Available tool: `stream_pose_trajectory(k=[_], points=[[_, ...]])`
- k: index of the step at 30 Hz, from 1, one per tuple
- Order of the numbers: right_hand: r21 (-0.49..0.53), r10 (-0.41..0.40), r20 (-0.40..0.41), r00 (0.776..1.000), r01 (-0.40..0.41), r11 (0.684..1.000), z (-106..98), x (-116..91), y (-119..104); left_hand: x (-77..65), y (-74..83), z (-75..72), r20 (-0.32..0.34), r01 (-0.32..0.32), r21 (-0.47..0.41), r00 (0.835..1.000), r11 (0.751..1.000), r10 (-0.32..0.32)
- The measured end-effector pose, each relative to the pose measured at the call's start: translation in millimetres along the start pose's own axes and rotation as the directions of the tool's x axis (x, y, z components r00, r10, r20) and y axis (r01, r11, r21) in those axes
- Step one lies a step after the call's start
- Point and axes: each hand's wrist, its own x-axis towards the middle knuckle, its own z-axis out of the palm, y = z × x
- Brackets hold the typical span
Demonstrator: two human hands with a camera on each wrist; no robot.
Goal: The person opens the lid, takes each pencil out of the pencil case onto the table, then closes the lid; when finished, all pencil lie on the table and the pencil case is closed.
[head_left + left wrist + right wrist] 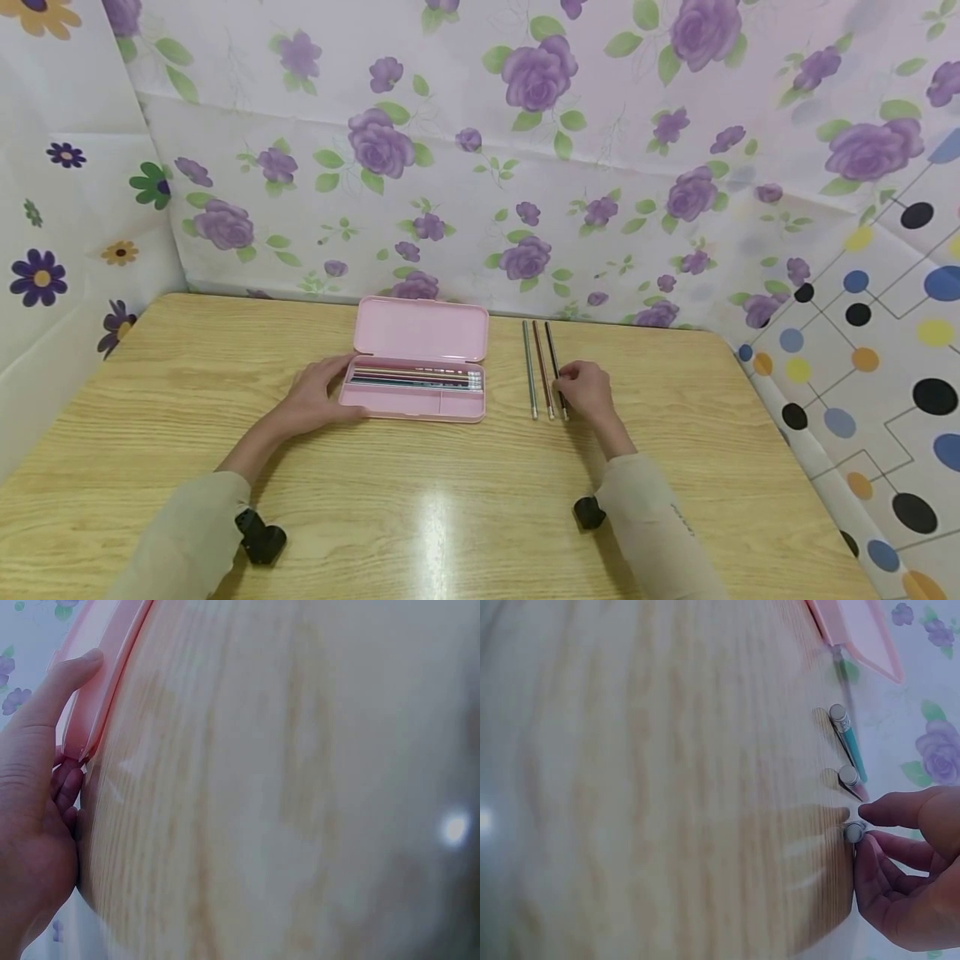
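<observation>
An open pink pencil case (396,402) lies on the table with its lid raised at the back. Several pencils (412,379) lie side by side in its rear compartment. My left hand (313,398) holds the case's left end; in the left wrist view the thumb (91,660) presses its front wall, with fingers curled at the corner. To the right of the case, a teal pencil (529,367), a dark red pencil (542,362) and a black pencil (551,343) lie roughly parallel, erasers toward me. My right hand (587,389) pinches the black pencil between thumb and fingers.
The wooden table (360,517) ends at a flowered sheet (465,208) behind the case. A dotted sheet (862,358) borders the right side. Dark wrist devices (262,542) hang by both sleeves.
</observation>
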Motion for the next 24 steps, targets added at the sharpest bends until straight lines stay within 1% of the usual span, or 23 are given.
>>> stream_pose_trajectory(k=[8, 11, 13, 15, 18, 21, 24], points=[[0.042, 0.011, 0.013, 1.000, -0.012, 0.999, -5.1, 0.2, -4.3, -0.2, 0.6, 0.4, 0.000, 0.006, 0.000, 1.000, 1.000, -0.006], [0.052, 0.026, 0.004, 1.000, -0.026, 0.998, -7.0, 2.2, -8.3, -0.4, 1.1, 0.3, 0.000, 0.010, 0.000, 1.000, 1.000, -0.010], [0.049, 0.021, -0.007, 1.000, -0.020, 0.999, -8.5, 3.3, -12.1, -0.3, 1.2, 0.5, 0.002, 0.011, 0.000, 1.000, 1.000, -0.011], [0.033, -0.001, -0.017, 1.000, 0.002, 0.999, -9.1, 4.4, -16.1, -0.3, 1.4, 0.5, 0.002, 0.009, 0.003, 1.000, 1.000, -0.009], [0.021, -0.057, -0.018, 0.998, 0.058, 0.998, -9.8, 4.5, -24.4, -0.3, 1.2, 0.6, 0.000, 0.008, 0.002, 1.000, 1.000, -0.008], [0.029, -0.109, 0.005, 0.994, 0.108, 0.994, -8.4, 3.9, -33.0, -0.3, 0.8, 0.5, -0.001, 0.007, -0.001, 1.000, 1.000, -0.007], [0.040, -0.167, 0.047, 0.985, 0.165, 0.985, -4.4, 3.6, -41.0, -0.1, 0.5, 0.3, -0.002, 0.002, -0.002, 1.000, 1.000, -0.002]])
